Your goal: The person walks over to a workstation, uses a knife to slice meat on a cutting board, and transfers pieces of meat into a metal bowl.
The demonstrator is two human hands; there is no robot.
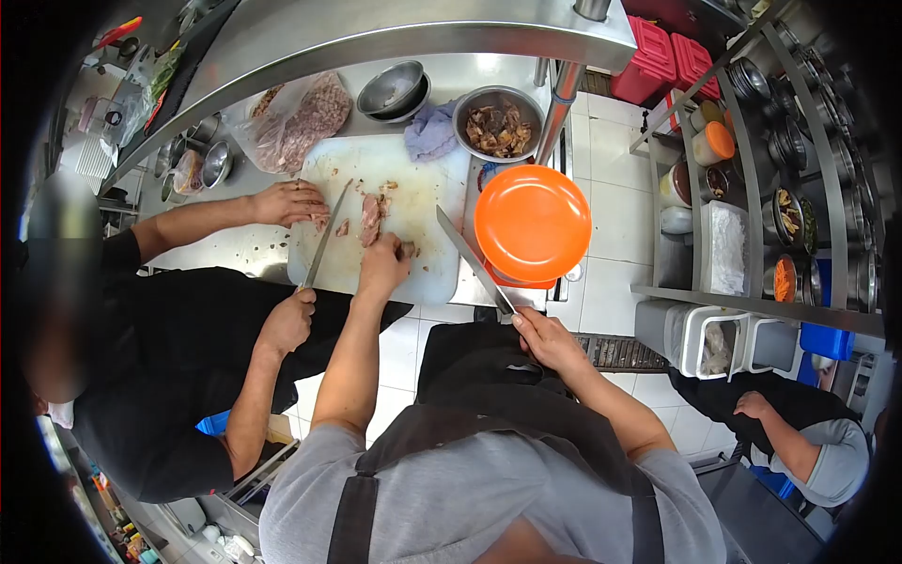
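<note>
My right hand is closed round the handle of a large knife, whose blade points up and left beside the board's right edge. On the white cutting board, my left hand has its fingers closed at the lower end of a piece of meat; its fingertips are partly hidden. Small meat scraps lie around that piece. To the right of the board is an orange plate, and behind it a metal bowl of cut brown meat.
At the left, a co-worker's hands hold meat and another knife over the same board. A bag of minced meat, stacked bowls and a purple cloth lie behind. A metal shelf crosses above; another person is at the right.
</note>
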